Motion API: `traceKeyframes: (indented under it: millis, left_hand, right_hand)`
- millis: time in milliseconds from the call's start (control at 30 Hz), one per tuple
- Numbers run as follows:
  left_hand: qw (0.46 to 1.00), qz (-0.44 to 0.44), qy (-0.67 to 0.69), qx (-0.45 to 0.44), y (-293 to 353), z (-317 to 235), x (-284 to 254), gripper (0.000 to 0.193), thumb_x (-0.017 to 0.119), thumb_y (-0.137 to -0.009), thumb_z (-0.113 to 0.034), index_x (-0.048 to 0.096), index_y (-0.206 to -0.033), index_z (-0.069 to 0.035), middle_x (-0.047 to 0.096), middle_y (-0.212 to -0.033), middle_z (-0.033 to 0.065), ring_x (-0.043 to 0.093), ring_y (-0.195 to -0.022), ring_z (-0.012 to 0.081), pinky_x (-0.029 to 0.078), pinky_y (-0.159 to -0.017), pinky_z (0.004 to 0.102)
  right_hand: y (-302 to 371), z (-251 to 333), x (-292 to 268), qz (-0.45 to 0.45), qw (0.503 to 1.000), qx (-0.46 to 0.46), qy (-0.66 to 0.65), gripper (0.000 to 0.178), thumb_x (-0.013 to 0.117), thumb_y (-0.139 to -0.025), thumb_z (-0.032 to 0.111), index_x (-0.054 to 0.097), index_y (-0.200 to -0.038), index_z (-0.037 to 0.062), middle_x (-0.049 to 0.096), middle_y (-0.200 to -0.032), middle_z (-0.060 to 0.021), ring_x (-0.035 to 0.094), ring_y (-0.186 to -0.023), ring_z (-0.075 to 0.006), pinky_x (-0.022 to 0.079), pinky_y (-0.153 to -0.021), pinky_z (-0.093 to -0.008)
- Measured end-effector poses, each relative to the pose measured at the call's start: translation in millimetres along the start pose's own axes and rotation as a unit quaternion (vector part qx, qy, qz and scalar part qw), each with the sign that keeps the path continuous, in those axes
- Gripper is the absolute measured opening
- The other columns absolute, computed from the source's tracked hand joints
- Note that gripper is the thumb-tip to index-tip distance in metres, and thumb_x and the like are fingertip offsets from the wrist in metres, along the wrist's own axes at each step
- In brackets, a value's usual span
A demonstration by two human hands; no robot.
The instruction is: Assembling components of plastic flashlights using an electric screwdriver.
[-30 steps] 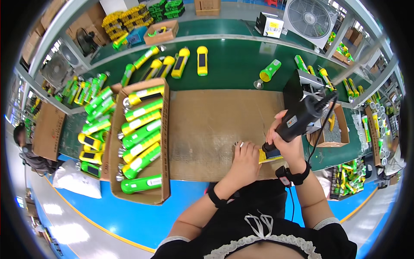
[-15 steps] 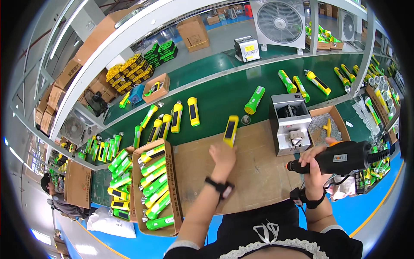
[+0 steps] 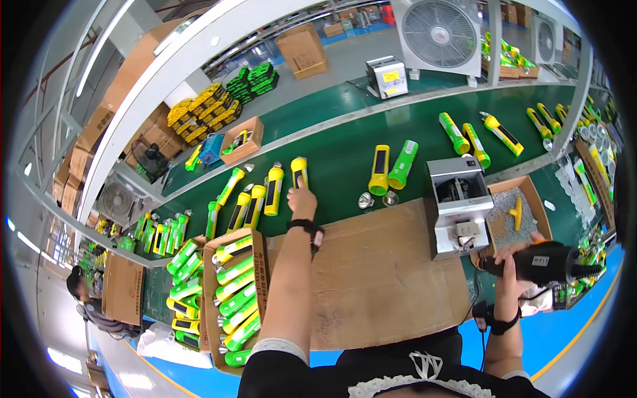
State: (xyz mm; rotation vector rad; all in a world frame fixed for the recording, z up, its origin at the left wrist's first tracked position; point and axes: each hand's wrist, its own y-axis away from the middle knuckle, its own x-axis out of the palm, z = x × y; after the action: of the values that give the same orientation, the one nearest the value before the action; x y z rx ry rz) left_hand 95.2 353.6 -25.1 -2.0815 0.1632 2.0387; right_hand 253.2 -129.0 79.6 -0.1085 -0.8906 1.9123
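My left hand (image 3: 302,201) reaches over the green bench, its fingers closed around the near end of a yellow flashlight (image 3: 299,167) with a dark panel. In my right hand (image 3: 509,257) is a black electric screwdriver (image 3: 545,263), held level beside the machine with its tip pointing left. A yellow flashlight with a dark panel (image 3: 379,166) lies next to a green flashlight (image 3: 403,164), and two small shiny reflector cups (image 3: 365,200) sit at their near ends. Left of my left hand lies another yellow flashlight (image 3: 273,190).
A grey metal screw-feeder-like machine (image 3: 460,225) stands by a carton of small grey parts (image 3: 517,211) holding a yellow tool. A flat cardboard sheet (image 3: 388,278) covers the near bench. At left, an open carton (image 3: 207,312) holds several flashlights. A large fan (image 3: 439,36) stands beyond.
My left hand has let go of a yellow flashlight, now lying beside the green one, and moved left onto another. My right hand has shifted right with the screwdriver. The view has shifted slightly.
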Motion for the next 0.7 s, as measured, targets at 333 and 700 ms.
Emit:
traceKeyframes:
  millis: [333, 700]
  left_hand:
    - [0.978, 0.108, 0.091, 0.153, 241, -14, -86, 0.067, 0.066, -0.070, -0.033, 0.042, -0.130, -0.017, 0.053, -0.101, 0.0286, 0.060, -0.087, 0.0413, 0.052, -0.073, 0.0459]
    - [0.929, 0.136, 0.173, 0.296, 402, 15, -96, 0.077, 0.078, -0.065, -0.024, 0.043, -0.129, 0.000, 0.056, -0.094, 0.0188, 0.055, -0.086, 0.0353, 0.043, -0.075, 0.0433]
  right_hand:
    - [-55, -17, 26, 0.012, 0.999, -0.033, -0.033, 0.053, 0.059, -0.079, -0.002, 0.034, -0.126, -0.0047, 0.055, -0.073, -0.0063, 0.056, -0.063, -0.0137, 0.047, -0.061, -0.0269]
    - [-55, -22, 31, 0.079, 0.992, 0.097, 0.010, 0.040, 0.060, -0.073, -0.002, 0.049, -0.112, -0.0005, 0.056, -0.068, -0.0022, 0.054, -0.056, -0.0092, 0.046, -0.054, -0.0256]
